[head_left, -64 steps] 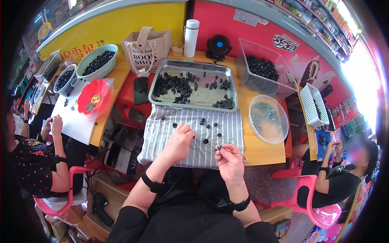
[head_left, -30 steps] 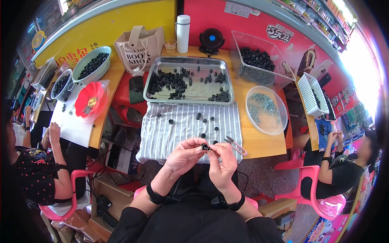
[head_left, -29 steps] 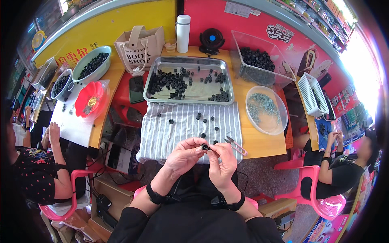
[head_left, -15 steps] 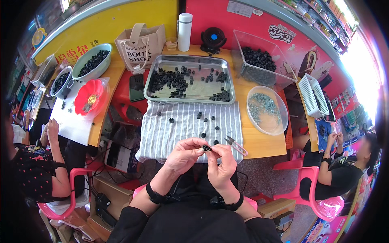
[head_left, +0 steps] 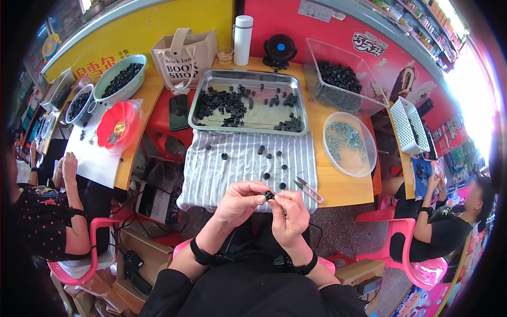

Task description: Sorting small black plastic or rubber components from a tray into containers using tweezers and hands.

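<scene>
Between the fingertips of both hands is a small black round part (head_left: pixel 269 195), too small to make out in detail. My left hand (head_left: pixel 242 202) pinches it from one side, and my right hand (head_left: pixel 290 214) grips it from the other. Both hands are just over the near edge of a grey striped cloth (head_left: pixel 227 179). Several loose black parts (head_left: pixel 266 175) like it lie on the cloth beyond my fingers. To the right of my right hand, thread snips (head_left: pixel 309 190) rest on the cloth's edge with their blades apart.
A metal tray (head_left: pixel 253 128) of black parts stands behind the cloth. To its right are a clear bin (head_left: pixel 338 79) of black parts and a round tub (head_left: pixel 348 145) of small metal pieces. A white bottle (head_left: pixel 243 42), fan (head_left: pixel 280 50) and tote bag (head_left: pixel 185 61) stand behind. Co-workers sit on both sides.
Both hands stay in nearly the same place, with the right fingers shifted slightly around the black part. The whole view has moved a little.
</scene>
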### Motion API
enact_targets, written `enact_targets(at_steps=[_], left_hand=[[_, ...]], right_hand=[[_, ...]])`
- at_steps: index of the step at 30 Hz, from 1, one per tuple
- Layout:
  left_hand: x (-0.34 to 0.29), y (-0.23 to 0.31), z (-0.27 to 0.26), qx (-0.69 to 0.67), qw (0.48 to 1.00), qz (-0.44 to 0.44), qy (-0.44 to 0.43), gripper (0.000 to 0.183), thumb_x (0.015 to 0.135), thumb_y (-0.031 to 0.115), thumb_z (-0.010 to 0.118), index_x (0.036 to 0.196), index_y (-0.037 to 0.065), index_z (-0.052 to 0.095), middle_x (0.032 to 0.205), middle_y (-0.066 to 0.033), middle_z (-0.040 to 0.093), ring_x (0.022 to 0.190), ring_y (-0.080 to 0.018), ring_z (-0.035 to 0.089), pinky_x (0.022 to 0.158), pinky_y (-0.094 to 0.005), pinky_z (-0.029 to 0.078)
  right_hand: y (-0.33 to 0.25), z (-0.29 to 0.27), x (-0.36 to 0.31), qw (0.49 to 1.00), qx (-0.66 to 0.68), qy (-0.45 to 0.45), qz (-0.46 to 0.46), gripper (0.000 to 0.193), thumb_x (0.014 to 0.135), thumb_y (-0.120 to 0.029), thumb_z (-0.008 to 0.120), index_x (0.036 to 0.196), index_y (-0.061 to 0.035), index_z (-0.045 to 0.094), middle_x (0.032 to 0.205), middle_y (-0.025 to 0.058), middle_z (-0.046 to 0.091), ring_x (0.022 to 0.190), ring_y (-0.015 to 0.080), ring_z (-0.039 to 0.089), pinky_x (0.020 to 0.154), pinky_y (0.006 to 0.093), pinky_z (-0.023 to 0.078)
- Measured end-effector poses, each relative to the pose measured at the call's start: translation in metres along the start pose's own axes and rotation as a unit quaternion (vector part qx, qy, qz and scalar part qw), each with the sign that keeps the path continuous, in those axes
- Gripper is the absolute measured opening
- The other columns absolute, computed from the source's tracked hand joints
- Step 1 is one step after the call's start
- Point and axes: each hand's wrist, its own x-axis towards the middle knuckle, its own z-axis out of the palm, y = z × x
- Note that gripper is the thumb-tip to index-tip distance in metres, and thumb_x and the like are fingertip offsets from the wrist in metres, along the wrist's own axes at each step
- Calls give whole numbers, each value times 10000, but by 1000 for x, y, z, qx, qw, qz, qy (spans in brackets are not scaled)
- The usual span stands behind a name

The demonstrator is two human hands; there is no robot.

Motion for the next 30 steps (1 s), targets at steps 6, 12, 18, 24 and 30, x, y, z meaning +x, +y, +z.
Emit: enact_targets(at_steps=[6,12,18,24,30], left_hand=[[0,1,3,42,999,29,-13,213,817,-80,692,1016,-8,716,1011,-108,673,961,-181,628,883,-304,507],[-1,1,6,48,998,34,-18,214,814,-73,698,1015,-2,722,1006,-113,676,960,-187,629,883,-310,504],[-2,-1,8,40,998,41,-16,207,816,-65,700,1010,3,731,1008,-112,678,964,-188,625,881,-308,499],[-3,-2,8,37,998,44,-14,203,823,-58,698,1013,2,731,1013,-114,677,973,-190,623,878,-305,498],[-3,-5,9,38,997,59,-13,212,830,-54,693,1030,5,727,1037,-121,669,981,-192,621,876,-303,499]], right_hand=[[2,0,0,1000,-3,7,-26,164,799,39,739,903,31,612,821,133,609,642,218,576,541,287,458],[2,0,-1,999,9,6,-31,162,805,30,741,878,30,597,802,125,599,616,195,548,517,279,435],[0,0,1,999,7,7,-37,167,806,25,741,878,29,590,795,123,597,605,195,539,509,279,431],[3,2,-2,999,6,8,-45,169,805,19,742,871,26,586,786,123,597,595,195,531,500,281,421],[3,3,-1,999,5,18,-48,168,808,16,741,865,22,584,784,124,603,588,196,530,500,284,422]])
